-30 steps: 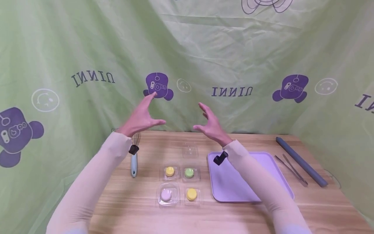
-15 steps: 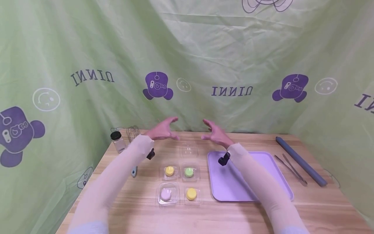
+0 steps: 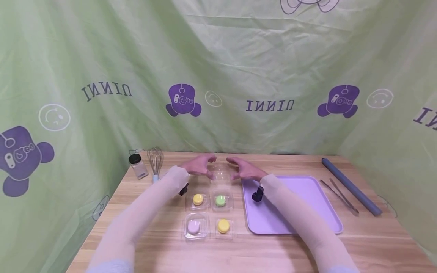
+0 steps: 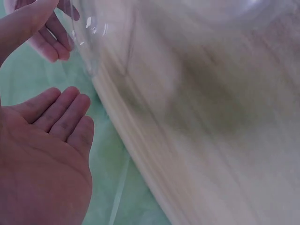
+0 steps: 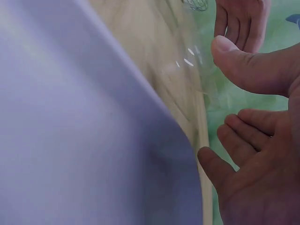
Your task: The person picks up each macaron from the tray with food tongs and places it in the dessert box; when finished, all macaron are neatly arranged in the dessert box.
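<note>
Two hands, left hand [image 3: 198, 166] and right hand [image 3: 243, 169], fingers apart, flanking clear container [image 3: 221, 172], squarish, lying flat

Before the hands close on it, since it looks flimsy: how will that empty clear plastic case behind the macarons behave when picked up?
The empty clear case looks thin-walled, so probably very light and likely to flex or crackle if squeezed. Its glossy surface may be slippery. Both the left hand and right hand flank it, which should steady it.

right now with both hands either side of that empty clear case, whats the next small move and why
Probably close both hands onto the empty clear case. The left hand and right hand flank it with fingers relaxed and neither visibly grips it. It sits behind the four cased macarons, beside the purple tray.
</note>
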A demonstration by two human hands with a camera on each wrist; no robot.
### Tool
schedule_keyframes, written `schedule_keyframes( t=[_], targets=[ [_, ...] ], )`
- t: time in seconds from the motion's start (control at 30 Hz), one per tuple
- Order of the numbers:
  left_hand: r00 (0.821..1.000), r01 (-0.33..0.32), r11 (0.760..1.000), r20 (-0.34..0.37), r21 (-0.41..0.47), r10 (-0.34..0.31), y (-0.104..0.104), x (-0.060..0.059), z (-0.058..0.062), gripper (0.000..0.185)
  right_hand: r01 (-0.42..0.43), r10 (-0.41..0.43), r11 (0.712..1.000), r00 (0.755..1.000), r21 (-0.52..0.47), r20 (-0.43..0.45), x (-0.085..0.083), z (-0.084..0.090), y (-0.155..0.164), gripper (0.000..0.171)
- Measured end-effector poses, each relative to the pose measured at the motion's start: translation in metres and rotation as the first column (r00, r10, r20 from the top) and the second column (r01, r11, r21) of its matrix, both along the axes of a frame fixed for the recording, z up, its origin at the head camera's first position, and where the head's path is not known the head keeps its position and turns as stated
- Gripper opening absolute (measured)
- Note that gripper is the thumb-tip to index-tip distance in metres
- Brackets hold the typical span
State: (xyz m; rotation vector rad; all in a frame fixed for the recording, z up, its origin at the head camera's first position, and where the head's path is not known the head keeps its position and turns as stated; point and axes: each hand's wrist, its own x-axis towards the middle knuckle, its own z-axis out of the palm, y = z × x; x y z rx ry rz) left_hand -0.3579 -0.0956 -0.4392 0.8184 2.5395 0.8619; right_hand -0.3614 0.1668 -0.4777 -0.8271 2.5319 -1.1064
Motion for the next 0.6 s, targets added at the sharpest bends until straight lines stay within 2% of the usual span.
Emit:
schedule_keyframes(
  t=[0.17,0.37,0.6],
  targets=[
    [1.0,0.015,1.0,0.018,-0.013,-0.014,0.003,0.0,-0.006,0.099,-0.004,0.004,1.0,1.0,0.002,0.01,0.004,-0.003,-0.006,0.099],
    [1.0,0.013,1.0,0.011,-0.022,-0.013,0.006,-0.004,-0.018,0.096,-0.02,0.02,1.0,1.0,0.009,-0.003,0.008,-0.004,-0.01,0.093],
    [1.0,0.005,1.0,-0.008,-0.024,-0.005,0.009,-0.005,-0.02,0.093,-0.007,0.007,1.0,1.0,0.017,-0.013,0.009,-0.003,-0.01,0.085]
  ],
)
